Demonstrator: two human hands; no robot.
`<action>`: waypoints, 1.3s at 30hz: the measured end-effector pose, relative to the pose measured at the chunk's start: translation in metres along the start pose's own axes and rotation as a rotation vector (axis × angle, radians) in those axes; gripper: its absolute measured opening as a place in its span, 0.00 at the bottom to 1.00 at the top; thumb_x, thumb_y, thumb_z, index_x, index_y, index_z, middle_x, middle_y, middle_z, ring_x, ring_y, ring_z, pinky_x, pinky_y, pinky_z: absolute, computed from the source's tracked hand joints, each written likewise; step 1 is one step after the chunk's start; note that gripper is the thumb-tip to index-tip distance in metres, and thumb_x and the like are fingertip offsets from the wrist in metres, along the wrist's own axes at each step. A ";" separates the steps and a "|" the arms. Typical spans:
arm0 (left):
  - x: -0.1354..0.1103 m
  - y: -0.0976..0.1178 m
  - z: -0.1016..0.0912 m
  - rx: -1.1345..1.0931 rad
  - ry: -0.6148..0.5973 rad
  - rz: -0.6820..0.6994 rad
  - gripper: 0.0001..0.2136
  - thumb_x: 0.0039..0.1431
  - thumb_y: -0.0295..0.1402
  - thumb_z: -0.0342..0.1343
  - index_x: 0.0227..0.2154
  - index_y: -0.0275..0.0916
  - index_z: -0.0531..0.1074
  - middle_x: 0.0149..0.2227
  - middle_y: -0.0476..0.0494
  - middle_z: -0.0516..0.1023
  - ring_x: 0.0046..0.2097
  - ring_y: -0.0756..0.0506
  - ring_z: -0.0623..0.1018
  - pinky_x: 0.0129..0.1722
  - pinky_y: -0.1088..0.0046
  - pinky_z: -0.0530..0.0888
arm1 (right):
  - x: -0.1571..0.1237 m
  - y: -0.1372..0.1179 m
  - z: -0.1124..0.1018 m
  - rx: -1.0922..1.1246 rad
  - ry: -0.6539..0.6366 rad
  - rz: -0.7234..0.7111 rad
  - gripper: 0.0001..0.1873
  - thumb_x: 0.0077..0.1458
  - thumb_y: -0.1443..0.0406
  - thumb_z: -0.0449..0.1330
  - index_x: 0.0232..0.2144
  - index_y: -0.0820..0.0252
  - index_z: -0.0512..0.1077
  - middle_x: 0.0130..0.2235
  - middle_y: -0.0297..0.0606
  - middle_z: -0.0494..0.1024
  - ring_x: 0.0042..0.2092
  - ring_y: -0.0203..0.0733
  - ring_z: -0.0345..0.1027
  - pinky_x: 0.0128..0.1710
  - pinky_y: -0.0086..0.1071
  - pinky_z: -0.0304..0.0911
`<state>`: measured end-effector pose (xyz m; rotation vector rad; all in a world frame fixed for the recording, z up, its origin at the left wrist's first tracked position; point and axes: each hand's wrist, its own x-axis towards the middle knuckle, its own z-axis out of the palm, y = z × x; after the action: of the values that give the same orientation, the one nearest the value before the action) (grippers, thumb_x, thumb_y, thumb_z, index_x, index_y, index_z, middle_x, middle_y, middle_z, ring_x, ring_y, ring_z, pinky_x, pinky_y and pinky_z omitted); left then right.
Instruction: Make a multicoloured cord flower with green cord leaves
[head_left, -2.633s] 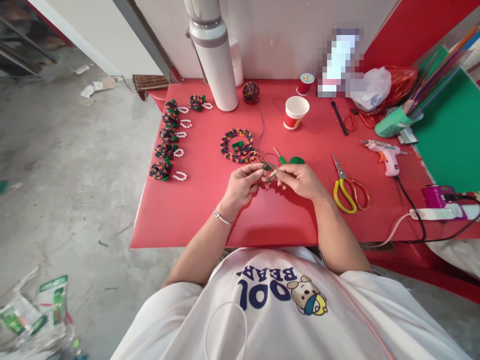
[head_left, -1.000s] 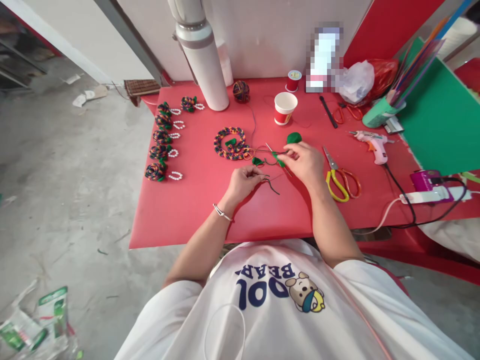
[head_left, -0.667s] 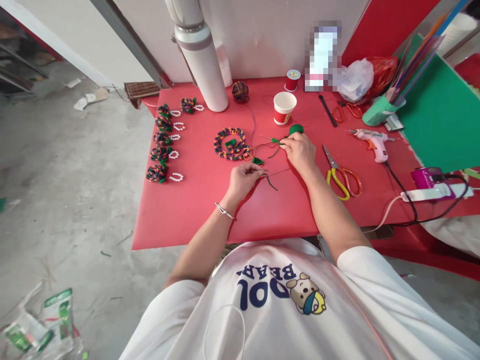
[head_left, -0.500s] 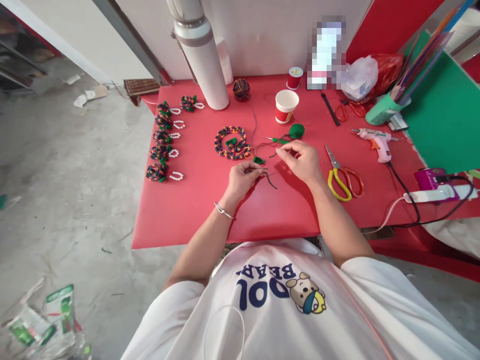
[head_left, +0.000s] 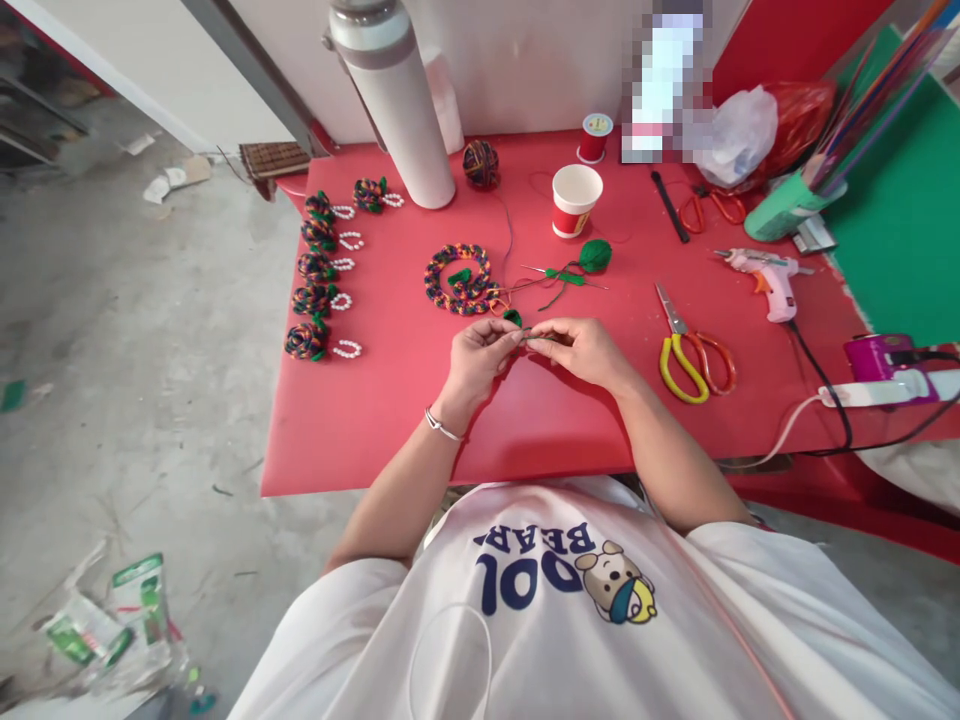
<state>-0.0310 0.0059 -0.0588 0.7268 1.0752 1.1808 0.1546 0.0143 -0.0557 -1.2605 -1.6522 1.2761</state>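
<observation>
My left hand is closed in a pinch on a small green crocheted piece, part of which shows above the fingers. Against it, fingertips nearly touching, my right hand pinches the dark green yarn tail. Just beyond them lies a multicoloured crocheted ring with a green piece inside its curve. To its right are a green yarn ball and a thin crochet hook with green on its handle. The fingers partly hide what they grip.
Finished yarn flowers with white bead loops line the left. Behind stand a white flask, a paper cup and a multicoloured yarn ball. Yellow-and-red-handled scissors, a pink glue gun and a power strip lie right.
My right hand has moved left and toward me, from apart to meeting my left hand at the yarn tail. The loose tail hanging from my left hand is now gathered between the fingers.
</observation>
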 end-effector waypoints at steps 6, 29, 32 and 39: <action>-0.005 0.002 0.003 -0.015 0.002 -0.015 0.17 0.42 0.39 0.79 0.28 0.36 0.78 0.19 0.52 0.73 0.16 0.58 0.61 0.15 0.80 0.54 | -0.001 -0.005 -0.004 -0.086 0.006 -0.031 0.12 0.59 0.56 0.66 0.35 0.57 0.85 0.33 0.38 0.86 0.34 0.41 0.75 0.36 0.33 0.67; -0.005 0.002 0.003 0.009 0.051 -0.033 0.14 0.38 0.33 0.78 0.28 0.38 0.81 0.19 0.53 0.73 0.17 0.58 0.60 0.16 0.79 0.53 | -0.001 -0.008 -0.003 -0.040 0.020 0.015 0.16 0.53 0.53 0.67 0.33 0.60 0.82 0.30 0.36 0.80 0.31 0.38 0.66 0.33 0.33 0.61; -0.006 0.002 0.003 0.008 0.032 -0.034 0.14 0.38 0.34 0.78 0.29 0.38 0.82 0.20 0.52 0.73 0.17 0.58 0.60 0.16 0.78 0.54 | -0.001 -0.010 -0.004 -0.061 0.030 0.009 0.14 0.54 0.55 0.66 0.33 0.59 0.82 0.30 0.36 0.80 0.31 0.37 0.65 0.33 0.33 0.61; -0.003 -0.004 -0.001 0.058 -0.015 0.043 0.15 0.36 0.33 0.79 0.29 0.37 0.84 0.27 0.46 0.82 0.25 0.54 0.73 0.26 0.77 0.69 | -0.001 -0.008 -0.005 -0.046 -0.004 0.013 0.13 0.54 0.56 0.65 0.33 0.60 0.81 0.30 0.36 0.80 0.31 0.38 0.67 0.33 0.32 0.61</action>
<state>-0.0300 0.0017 -0.0621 0.8063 1.0900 1.1824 0.1571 0.0143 -0.0468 -1.2986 -1.6877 1.2552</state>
